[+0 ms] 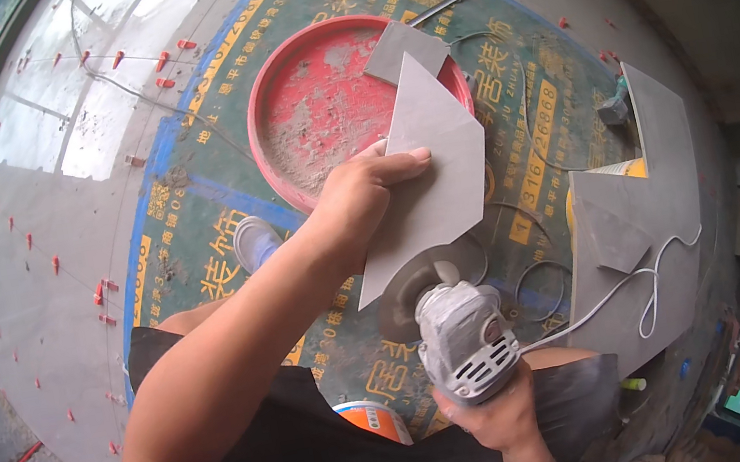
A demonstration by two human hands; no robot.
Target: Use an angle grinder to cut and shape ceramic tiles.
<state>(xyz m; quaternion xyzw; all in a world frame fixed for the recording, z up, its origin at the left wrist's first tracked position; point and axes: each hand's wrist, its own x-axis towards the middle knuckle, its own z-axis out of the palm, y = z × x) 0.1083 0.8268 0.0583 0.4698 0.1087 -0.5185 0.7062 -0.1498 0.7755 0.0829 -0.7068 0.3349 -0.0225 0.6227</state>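
Note:
My left hand (362, 195) grips a pale grey cut tile (435, 153) by its left edge, thumb on top and fingers underneath. The tile is held up with a pointed end away from me, partly over a red round tub. In my right hand (499, 415) is a dusty white angle grinder (467, 342), my fingers wrapped round its body. Its disc (419, 286) sits at the tile's near edge and looks blurred; I cannot tell whether it touches.
The red tub (258, 117) holds grey mortar residue, and a small grey tile piece (404, 51) lies on its rim. Larger cut tiles (676, 248) lie to the right, with a white cord (649, 292) across them. Green printed floor sheeting (226, 157) spreads beneath. An orange-and-white bucket (372, 419) stands near my legs.

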